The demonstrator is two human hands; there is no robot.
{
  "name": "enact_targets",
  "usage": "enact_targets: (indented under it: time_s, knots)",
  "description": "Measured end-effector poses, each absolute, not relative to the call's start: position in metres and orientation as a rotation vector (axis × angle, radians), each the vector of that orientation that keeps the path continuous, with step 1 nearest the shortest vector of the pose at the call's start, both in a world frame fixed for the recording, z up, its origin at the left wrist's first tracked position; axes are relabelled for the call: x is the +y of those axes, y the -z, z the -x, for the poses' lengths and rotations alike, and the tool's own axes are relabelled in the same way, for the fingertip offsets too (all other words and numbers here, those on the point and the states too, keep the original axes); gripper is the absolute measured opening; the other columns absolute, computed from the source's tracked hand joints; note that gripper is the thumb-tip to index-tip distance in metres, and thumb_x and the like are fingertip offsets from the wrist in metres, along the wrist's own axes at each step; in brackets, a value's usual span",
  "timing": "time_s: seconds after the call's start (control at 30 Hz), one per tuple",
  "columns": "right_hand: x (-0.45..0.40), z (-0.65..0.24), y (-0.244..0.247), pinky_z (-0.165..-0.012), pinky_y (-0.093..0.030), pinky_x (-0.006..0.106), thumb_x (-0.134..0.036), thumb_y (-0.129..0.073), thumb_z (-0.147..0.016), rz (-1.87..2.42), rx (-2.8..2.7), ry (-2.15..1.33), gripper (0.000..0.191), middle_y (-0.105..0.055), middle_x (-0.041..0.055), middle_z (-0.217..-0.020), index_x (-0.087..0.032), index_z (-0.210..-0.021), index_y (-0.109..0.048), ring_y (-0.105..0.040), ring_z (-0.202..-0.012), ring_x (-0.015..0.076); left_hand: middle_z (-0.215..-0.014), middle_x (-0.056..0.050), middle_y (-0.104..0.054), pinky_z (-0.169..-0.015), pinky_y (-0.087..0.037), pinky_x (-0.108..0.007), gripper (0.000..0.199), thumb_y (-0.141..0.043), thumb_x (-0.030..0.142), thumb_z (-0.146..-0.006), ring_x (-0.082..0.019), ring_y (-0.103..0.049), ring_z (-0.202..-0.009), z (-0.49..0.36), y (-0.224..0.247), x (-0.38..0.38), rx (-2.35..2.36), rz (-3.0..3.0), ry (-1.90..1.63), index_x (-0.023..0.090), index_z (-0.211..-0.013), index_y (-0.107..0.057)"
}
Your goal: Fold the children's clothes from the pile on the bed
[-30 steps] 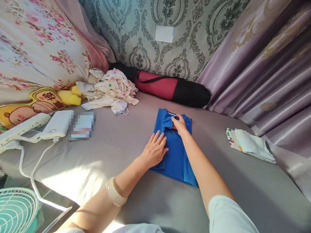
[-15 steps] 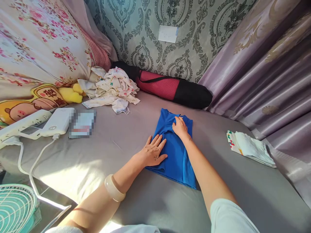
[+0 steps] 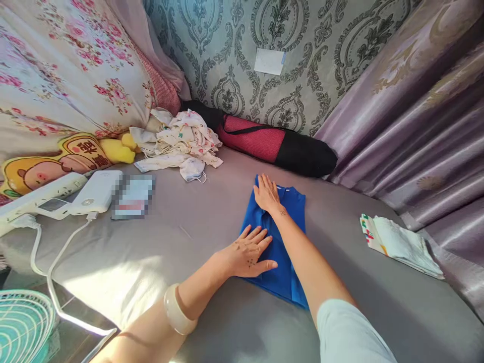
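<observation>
A blue shirt (image 3: 297, 222), its sides folded inward, lies flat on the grey bed sheet (image 3: 170, 212). My left hand (image 3: 249, 252) rests palm down on the shirt's lower left part, fingers spread. Farther up, my right hand (image 3: 267, 194) lies flat across the shirt's top left shoulder, with its fingers stretched out. Neither hand grips the cloth. Part of the shirt's left side and collar is hidden under my hands and right forearm.
Folded white cloth (image 3: 404, 244) lies to the right. Crumpled baby clothes (image 3: 185, 138) sit at the back left, beside a red and black bag (image 3: 272, 143). A power strip (image 3: 41, 199), a white power bank (image 3: 97, 194) and a teal fan (image 3: 24, 325) are at the left.
My right hand has let go of the cloth near the collar and moved left, flattening on the shoulder. My left hand has slid a little inward. The view has shifted slightly.
</observation>
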State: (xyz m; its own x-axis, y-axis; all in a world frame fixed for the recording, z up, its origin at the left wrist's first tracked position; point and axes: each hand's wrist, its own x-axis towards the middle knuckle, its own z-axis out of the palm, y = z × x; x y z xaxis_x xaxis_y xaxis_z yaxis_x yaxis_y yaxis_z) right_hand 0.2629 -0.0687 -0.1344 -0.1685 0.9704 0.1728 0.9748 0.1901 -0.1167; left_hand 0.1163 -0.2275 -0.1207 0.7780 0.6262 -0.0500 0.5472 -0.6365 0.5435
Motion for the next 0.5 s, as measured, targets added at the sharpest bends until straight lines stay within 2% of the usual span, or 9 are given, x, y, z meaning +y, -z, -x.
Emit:
enact_targets:
  time_s: [0.1,0.23,0.4,0.5]
  knots:
    - [-0.053,-0.255,0.143,-0.12,-0.005,0.042,-0.037,-0.021,-0.101,1.985,-2.274,-0.081,0.062,-0.015,0.0137,-0.162,-0.003,-0.153,-0.021,-0.009,-0.15,0.0236,-0.155,-0.017,-0.033,-0.12,-0.01,-0.052,0.072,-0.022,0.063,-0.096,-0.029,-0.02,-0.148,-0.114,0.117,-0.225,0.871,-2.399,-0.238,0.014,-0.146,-0.04]
    - [-0.044,-0.257,0.142,-0.12,-0.008,0.041,-0.04,-0.014,-0.101,2.095,-2.305,-0.348,0.065,-0.012,0.013,-0.162,-0.003,-0.154,-0.019,-0.007,-0.15,0.0234,-0.147,-0.015,-0.047,-0.12,-0.015,-0.054,0.054,-0.019,0.044,-0.102,-0.025,-0.036,-0.142,-0.112,0.112,-0.217,1.04,-2.39,-0.377,0.016,-0.136,-0.051]
    - [-0.067,-0.256,0.14,-0.121,-0.004,0.042,-0.039,-0.017,-0.101,2.003,-2.254,-0.114,0.065,-0.01,0.0142,-0.162,-0.002,-0.154,-0.018,-0.005,-0.15,0.0241,-0.149,-0.015,-0.045,-0.118,-0.023,-0.052,0.044,-0.025,0.026,-0.1,-0.023,-0.036,-0.141,-0.107,0.114,-0.203,1.443,-2.309,-0.535,0.015,-0.137,-0.046]
    - [-0.088,-0.249,0.144,-0.121,-0.006,0.041,-0.039,-0.016,-0.101,2.018,-2.292,-0.196,0.064,-0.013,0.0142,-0.162,-0.002,-0.154,-0.02,-0.007,-0.15,0.0231,-0.15,-0.017,-0.043,-0.117,-0.025,-0.052,0.045,-0.027,0.018,-0.097,-0.026,-0.034,-0.143,-0.103,0.123,-0.196,1.606,-2.254,-0.597,0.012,-0.139,-0.043]
